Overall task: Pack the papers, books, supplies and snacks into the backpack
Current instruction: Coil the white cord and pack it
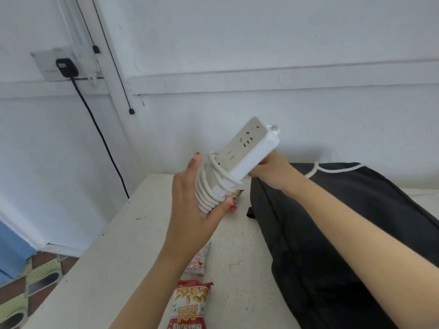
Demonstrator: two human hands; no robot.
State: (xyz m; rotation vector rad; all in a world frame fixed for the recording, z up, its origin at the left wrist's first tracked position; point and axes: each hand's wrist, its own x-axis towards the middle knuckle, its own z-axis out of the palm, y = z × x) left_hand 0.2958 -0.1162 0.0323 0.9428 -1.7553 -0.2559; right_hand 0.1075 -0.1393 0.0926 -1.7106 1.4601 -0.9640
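two hands hold a white power strip (247,148) in the air over the far part of a pale worktop (118,257), tilted so its socket face looks up and its far end points to the upper right. the left hand (190,205) grasps the near end, where the white cord (206,193) is wound in tight loops round the strip; its thumb stands up along the left side and its fingers (229,200) curl round the coils from below. the right hand (270,170) grips the strip's underside about midway, fingers wrapped beneath it and mostly hidden. a black backpack (332,233) lies flat on the right of the worktop, under the right forearm, with a loose white rope-like cord (332,169) along its far edge. a red snack wrapper (238,194) peeks out just below the left hand. nearer, a white and red packet (198,260) lies partly under the left wrist, and a peanut packet (190,305) lies at the near edge. on the far left wall a black plug (66,67) sits in a wall socket (47,65), its black cable (102,138) hanging down.
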